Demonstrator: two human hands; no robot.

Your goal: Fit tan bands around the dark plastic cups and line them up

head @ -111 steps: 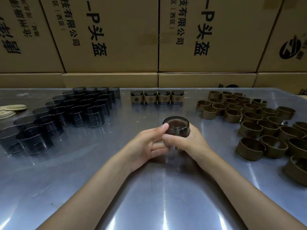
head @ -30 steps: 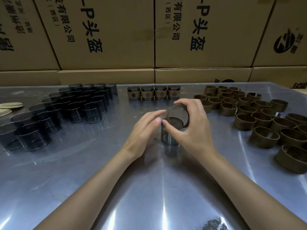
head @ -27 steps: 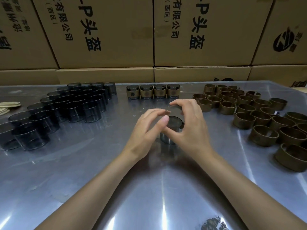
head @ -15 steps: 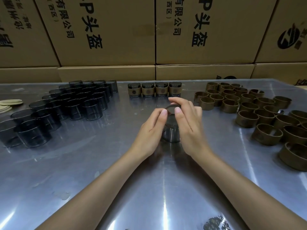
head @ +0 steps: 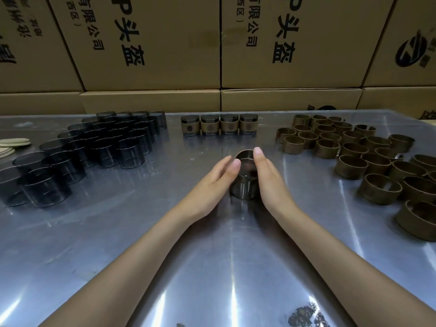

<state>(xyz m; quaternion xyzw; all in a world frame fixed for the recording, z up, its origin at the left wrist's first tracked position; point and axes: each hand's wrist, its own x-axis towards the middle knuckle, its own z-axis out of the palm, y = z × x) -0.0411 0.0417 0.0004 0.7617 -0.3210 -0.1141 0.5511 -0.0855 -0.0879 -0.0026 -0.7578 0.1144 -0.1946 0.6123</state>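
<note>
Since half a second ago our hands have flattened out along the dark cup (head: 244, 185), no longer arched over its rim. Our left hand (head: 213, 185) and right hand (head: 271, 182) press its sides with straight fingers, the cup standing on the steel table (head: 118, 232) between them. We cannot make out the tan band (head: 245, 155); only a thin ring edge shows at the rim, the palms hiding the rest. Four banded cups (head: 219, 125) line the far edge. Smoky translucent cups (head: 89, 147) cluster left, open-ended tan bands (head: 358, 152) right, some cut off. Printed cardboard boxes (head: 151, 43) are stacked behind.
</note>
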